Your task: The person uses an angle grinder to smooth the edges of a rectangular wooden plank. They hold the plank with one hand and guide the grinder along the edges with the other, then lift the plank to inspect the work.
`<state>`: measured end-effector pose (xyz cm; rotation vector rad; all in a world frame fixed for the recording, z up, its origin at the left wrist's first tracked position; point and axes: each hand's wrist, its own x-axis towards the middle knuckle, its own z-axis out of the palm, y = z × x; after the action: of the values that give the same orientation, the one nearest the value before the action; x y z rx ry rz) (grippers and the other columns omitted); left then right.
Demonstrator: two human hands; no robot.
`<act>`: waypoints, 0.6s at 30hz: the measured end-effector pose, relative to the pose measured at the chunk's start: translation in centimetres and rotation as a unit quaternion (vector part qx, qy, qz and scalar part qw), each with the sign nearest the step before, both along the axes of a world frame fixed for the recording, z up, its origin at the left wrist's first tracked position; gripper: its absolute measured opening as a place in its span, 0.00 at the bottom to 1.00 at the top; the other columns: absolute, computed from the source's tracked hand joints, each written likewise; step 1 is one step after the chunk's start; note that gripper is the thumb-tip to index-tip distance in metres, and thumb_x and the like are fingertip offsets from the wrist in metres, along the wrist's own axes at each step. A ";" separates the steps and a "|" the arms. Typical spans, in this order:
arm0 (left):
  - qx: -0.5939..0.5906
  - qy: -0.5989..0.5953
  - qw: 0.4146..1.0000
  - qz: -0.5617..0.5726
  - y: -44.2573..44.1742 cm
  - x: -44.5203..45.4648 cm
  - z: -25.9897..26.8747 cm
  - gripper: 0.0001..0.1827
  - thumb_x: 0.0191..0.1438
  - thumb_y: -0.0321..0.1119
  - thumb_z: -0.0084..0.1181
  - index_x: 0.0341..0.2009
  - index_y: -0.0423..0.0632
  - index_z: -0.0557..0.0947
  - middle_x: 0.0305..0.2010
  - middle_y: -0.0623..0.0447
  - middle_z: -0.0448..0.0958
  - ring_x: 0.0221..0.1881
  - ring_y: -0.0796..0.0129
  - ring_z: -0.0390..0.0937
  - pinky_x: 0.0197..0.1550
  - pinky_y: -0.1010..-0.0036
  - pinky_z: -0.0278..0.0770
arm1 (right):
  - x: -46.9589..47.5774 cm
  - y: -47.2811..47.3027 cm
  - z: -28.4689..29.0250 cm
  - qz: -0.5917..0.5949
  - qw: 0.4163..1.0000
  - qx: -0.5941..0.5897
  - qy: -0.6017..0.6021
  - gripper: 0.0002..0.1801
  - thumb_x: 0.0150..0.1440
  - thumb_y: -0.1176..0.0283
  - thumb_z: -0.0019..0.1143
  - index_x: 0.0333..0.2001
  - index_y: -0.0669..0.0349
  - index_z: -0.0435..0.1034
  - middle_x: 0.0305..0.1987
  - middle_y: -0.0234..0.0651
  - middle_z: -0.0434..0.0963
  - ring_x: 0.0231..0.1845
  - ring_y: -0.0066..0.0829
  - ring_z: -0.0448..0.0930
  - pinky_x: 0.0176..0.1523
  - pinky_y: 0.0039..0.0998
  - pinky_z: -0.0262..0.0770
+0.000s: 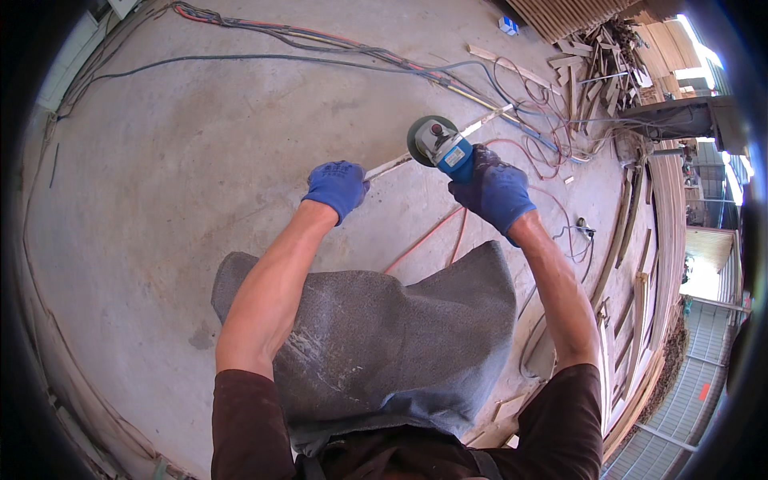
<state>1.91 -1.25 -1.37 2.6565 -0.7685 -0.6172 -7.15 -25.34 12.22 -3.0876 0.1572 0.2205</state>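
My left hand [338, 187], in a blue work glove, grips the near end of a long, narrow, whitish strip [390, 167]; its material is hard to tell. In my right hand [497, 187], also gloved in blue, is the blue body of an angle grinder [445, 147] with a grey metal head. The grinder's round dark green disc [416, 141] lies over the middle of the strip; whether they touch is not clear. Beyond the grinder the strip runs on to the upper right. A grey cloth apron [390, 336] covers my lap.
Hoses and cables [360, 51] cross the concrete floor ahead and tangle at the right. Scrap wood [600, 78] is heaped at the upper right, near a small blue box [508, 25]. Long boards [666, 240] lie along the right side. A plug connection [585, 228] rests on the floor.
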 end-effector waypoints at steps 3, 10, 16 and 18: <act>0.006 0.010 1.000 0.001 0.1 -0.1 0.4 0.16 0.59 0.47 0.54 0.40 0.52 0.88 0.39 0.43 0.84 0.42 0.46 0.83 0.46 0.53 0.79 | 0.1 0.4 0.0 0.015 1.000 -0.015 -0.013 0.25 0.48 0.57 0.65 0.46 0.59 0.71 0.41 0.48 0.82 0.42 0.51 0.83 0.46 0.45 0.80; -0.002 0.010 1.000 -0.006 0.7 0.1 0.3 0.15 0.58 0.46 0.55 0.40 0.52 0.88 0.39 0.42 0.84 0.42 0.46 0.83 0.46 0.52 0.79 | 0.4 1.5 -0.4 0.029 0.997 -0.069 -0.026 0.22 0.50 0.60 0.64 0.46 0.59 0.71 0.39 0.47 0.81 0.40 0.48 0.84 0.42 0.47 0.81; -0.010 -0.030 0.999 -0.018 -0.2 0.4 -0.7 0.18 0.57 0.51 0.56 0.38 0.50 0.86 0.37 0.42 0.84 0.42 0.46 0.82 0.46 0.53 0.78 | 0.0 1.4 -0.4 0.048 0.995 -0.058 -0.059 0.21 0.50 0.61 0.62 0.45 0.60 0.71 0.38 0.48 0.80 0.38 0.50 0.83 0.40 0.48 0.80; 0.005 -0.055 0.998 -0.032 -0.7 0.5 -1.2 0.21 0.57 0.54 0.54 0.37 0.50 0.86 0.40 0.41 0.84 0.44 0.46 0.82 0.48 0.53 0.78 | -0.5 -0.8 -1.5 0.030 0.996 -0.043 -0.078 0.23 0.50 0.58 0.63 0.46 0.60 0.71 0.37 0.47 0.80 0.37 0.50 0.83 0.40 0.47 0.80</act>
<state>2.36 -1.96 -2.60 2.7043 -0.8850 -0.4944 -7.64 -26.11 10.72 -3.1806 0.0692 -0.0255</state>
